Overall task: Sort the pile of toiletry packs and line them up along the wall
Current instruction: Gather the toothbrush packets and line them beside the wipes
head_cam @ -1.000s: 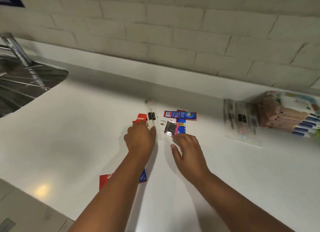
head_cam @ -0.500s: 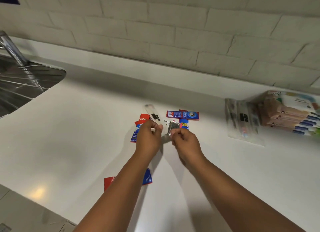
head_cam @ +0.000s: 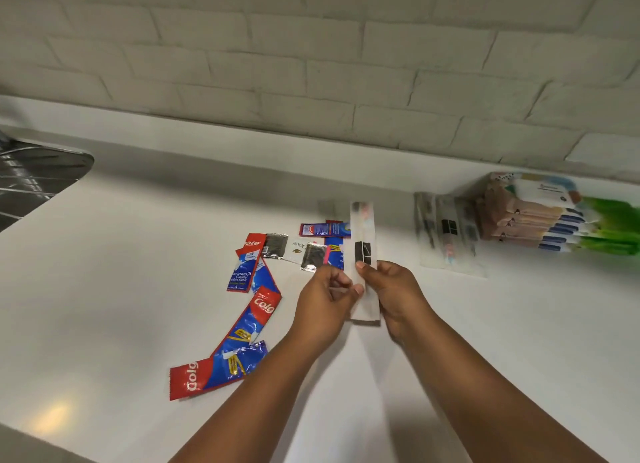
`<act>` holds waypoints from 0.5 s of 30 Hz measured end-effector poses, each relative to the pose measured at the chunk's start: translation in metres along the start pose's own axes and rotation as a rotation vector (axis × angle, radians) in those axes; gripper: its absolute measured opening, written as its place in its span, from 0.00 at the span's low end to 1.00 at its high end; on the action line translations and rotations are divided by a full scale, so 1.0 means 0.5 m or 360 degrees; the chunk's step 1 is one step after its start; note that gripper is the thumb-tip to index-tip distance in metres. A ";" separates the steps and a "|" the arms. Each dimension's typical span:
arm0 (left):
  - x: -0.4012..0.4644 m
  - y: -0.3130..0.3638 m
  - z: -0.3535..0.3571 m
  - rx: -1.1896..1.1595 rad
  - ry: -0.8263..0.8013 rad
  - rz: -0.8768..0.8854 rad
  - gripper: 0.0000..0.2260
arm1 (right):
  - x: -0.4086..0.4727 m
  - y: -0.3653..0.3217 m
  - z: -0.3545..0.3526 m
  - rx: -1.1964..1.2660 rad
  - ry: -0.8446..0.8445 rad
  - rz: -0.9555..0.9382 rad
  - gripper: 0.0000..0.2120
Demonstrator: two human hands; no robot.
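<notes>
Left hand point(head_cam: 323, 301): pinches the left edge of the clear toothbrush pack point(head_cam: 363, 255).
Right hand point(head_cam: 393, 291): grips its right edge.
Pack: upright above the table point(head_cam: 121, 272), beside the Colgate sachets point(head_cam: 249, 320).
By wall: more clear packs point(head_cam: 448, 236), stacked tissue packs point(head_cam: 533, 220).

The sink point(head_cam: 38, 182) runs off the left edge; the green packs point(head_cam: 613, 227) blur at the right edge.

steel sink point(head_cam: 38, 175) far left, white counter point(head_cam: 138, 255), pale brick wall point(head_cam: 311, 64) behind
</notes>
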State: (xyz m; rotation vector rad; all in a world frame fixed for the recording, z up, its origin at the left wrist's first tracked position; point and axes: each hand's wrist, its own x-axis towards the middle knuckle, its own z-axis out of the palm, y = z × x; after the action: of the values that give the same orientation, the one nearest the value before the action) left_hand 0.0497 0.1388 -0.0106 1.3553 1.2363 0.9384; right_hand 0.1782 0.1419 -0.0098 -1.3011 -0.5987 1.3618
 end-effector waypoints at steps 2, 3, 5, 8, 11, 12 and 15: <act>0.002 0.002 0.035 -0.0039 -0.0073 -0.0101 0.12 | -0.001 0.004 -0.036 -0.0156 0.0168 -0.0063 0.04; 0.002 0.003 0.052 -0.0050 -0.0101 -0.0149 0.14 | 0.001 0.007 -0.051 -0.0309 0.0279 -0.0113 0.06; 0.006 0.002 0.088 -0.0032 -0.0129 -0.0183 0.15 | 0.005 0.014 -0.085 -0.0633 0.0475 -0.0230 0.12; 0.013 0.000 0.132 0.0144 -0.0086 -0.0075 0.11 | 0.002 0.007 -0.127 -0.1044 0.0610 -0.0393 0.09; 0.025 -0.003 0.159 0.0337 -0.0036 0.0015 0.08 | -0.002 -0.001 -0.174 -0.1318 0.0631 -0.0529 0.06; 0.027 -0.001 0.165 0.0413 -0.0038 0.0045 0.08 | -0.001 -0.001 -0.193 -0.1424 0.0659 -0.0629 0.06; 0.040 -0.002 0.167 0.0721 -0.0060 0.0190 0.06 | 0.002 0.003 -0.242 -0.1702 0.0782 -0.0940 0.10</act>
State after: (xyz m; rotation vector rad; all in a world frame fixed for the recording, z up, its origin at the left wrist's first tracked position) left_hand 0.1340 0.1433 -0.0273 1.8087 1.4046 0.7326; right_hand 0.2879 0.1044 -0.0439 -1.9689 -1.3067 0.1352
